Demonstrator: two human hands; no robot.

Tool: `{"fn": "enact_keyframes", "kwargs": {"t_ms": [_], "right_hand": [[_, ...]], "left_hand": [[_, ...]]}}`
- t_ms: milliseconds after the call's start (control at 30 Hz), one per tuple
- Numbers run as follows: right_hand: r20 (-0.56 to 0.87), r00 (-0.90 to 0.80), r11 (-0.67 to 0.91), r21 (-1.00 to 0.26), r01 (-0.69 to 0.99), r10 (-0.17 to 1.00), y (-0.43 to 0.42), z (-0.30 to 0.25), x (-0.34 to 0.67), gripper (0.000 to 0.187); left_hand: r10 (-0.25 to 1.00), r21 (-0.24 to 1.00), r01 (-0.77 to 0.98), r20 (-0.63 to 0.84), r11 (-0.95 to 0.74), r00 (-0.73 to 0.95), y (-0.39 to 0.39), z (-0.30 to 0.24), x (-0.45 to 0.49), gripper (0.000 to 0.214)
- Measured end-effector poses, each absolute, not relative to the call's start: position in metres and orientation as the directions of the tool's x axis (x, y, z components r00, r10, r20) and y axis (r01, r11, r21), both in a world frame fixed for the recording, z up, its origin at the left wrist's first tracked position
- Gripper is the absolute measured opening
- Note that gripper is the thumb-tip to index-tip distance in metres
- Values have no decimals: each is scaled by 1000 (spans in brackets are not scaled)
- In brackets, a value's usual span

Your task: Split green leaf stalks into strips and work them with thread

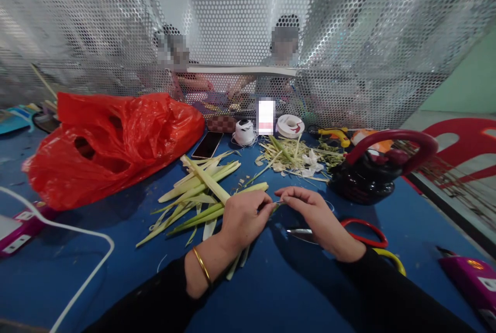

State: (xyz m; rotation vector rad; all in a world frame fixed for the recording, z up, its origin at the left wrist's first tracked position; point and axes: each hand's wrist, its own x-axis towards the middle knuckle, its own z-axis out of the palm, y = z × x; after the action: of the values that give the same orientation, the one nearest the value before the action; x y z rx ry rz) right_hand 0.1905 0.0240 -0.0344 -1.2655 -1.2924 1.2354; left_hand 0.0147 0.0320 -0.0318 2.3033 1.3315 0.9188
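Observation:
My left hand (245, 218), with a gold bangle at the wrist, is closed in a pinch above a pile of pale green leaf strips (211, 180). Opposite it, my right hand (312, 214) pinches too, and the fingertips of both hands almost meet. Between them runs a thin strand (279, 202); whether it is thread or leaf fibre is too fine to tell. Scissors (366, 232) with red and yellow handles lie on the blue table, partly hidden beneath my right hand and forearm.
A red plastic bag (116, 147) fills the back left, beside a phone (208, 145). Further back are a white thread spool (244, 132) and a ribbon roll (290, 125). Leaf scraps (290, 154) lie near a dark kettle (360, 180). A white cable (110, 242) crosses the left side.

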Motion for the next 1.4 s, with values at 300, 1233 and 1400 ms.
{"fn": "enact_keyframes", "kwargs": {"t_ms": [300,1233,1400], "right_hand": [[162,-63,173,-952,254,985,22,-31,191,16],[218,-62,226,-914,336,974,28,-36,194,20],[362,-89,361,-813,457,928,25,-37,196,18]], "left_hand": [[869,584,644,360,-494,340,33,-33,15,11],[912,721,562,276,-404,302,35,-31,16,11],[958,830,495,151,-258,245,41,-32,15,14]]}}
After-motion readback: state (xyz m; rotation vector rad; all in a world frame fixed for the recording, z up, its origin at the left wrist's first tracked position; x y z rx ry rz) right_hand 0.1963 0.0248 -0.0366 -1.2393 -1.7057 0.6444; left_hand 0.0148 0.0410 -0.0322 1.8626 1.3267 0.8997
